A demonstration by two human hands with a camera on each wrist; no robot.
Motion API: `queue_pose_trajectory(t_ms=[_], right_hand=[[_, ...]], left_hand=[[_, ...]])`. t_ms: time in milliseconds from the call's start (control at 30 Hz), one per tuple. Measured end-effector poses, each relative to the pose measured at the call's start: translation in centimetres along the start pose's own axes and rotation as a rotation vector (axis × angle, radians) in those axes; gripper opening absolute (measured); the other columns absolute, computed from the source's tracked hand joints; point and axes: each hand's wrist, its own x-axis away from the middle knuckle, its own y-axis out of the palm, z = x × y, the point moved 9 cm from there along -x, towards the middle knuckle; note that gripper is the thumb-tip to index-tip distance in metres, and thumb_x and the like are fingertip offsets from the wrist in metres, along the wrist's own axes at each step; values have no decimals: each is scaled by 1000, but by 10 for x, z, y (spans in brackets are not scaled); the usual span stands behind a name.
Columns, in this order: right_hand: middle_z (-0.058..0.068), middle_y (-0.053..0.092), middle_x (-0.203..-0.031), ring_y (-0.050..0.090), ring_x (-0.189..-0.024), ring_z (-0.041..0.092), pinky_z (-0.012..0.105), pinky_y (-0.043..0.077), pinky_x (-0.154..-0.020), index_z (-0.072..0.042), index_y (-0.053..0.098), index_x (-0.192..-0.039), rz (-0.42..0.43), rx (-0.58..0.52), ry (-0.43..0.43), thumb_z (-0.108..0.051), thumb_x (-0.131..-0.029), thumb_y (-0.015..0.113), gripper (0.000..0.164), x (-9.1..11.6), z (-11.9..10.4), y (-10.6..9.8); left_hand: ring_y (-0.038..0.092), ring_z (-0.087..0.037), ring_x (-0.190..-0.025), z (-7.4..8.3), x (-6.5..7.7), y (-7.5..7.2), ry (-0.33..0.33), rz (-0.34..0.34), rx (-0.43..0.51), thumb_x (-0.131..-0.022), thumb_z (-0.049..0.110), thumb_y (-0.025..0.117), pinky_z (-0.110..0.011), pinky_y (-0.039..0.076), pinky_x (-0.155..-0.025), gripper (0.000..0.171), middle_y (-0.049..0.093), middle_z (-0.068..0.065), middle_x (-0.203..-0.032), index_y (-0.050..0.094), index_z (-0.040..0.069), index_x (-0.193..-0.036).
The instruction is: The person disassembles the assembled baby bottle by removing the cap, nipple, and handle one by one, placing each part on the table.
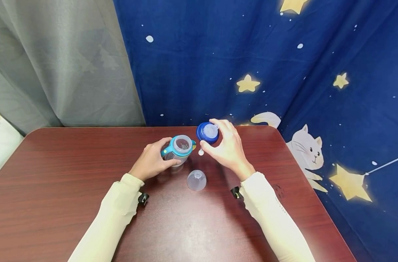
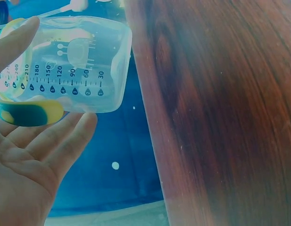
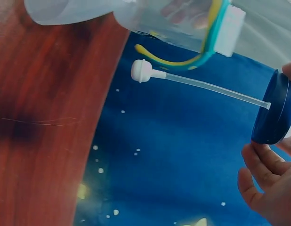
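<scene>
My left hand (image 1: 154,159) grips a clear baby bottle (image 2: 74,61) with a teal and yellow handle ring (image 2: 29,113); its mouth is uncovered in the head view. Printed measuring marks run along its side. To the right, my right hand (image 1: 229,147) pinches a blue bottle collar (image 1: 202,134) by its edge, with a clear nipple (image 1: 211,131) on top. From the collar's underside hangs a thin straw (image 3: 206,87) ending in a white weighted ball (image 3: 141,71). The ball is beside the bottle, apart from it. A clear dome cap (image 1: 196,180) stands on the table between the hands.
The brown wooden table (image 1: 71,174) carries these things, its far edge just beyond the hands. Behind it hang a blue star-patterned curtain (image 1: 192,65) and a grey curtain (image 1: 74,72).
</scene>
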Motion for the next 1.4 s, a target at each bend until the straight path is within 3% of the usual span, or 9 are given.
queue_pose_trajectory(t_ms=[567,1400], right_hand=[[6,61,-119,54,-113,25,49,45,-94,-11,61,-130,-95,50,70,-41,-77,76,63,15,22,28],[8,60,-119,54,-109,29,49,44,-92,-11,59,-128,-207,193,150,-42,-76,77,63,21,50,37]], left_hand=[[63,-22,-102,0,1,0,-5,-7,-14,-75,42,87,-47,52,-90,76,67,-4,-118,54,11,-136],[63,-20,-102,1,-1,1,-2,-21,-23,-75,41,87,-45,52,-90,74,67,-3,-119,55,12,-136]])
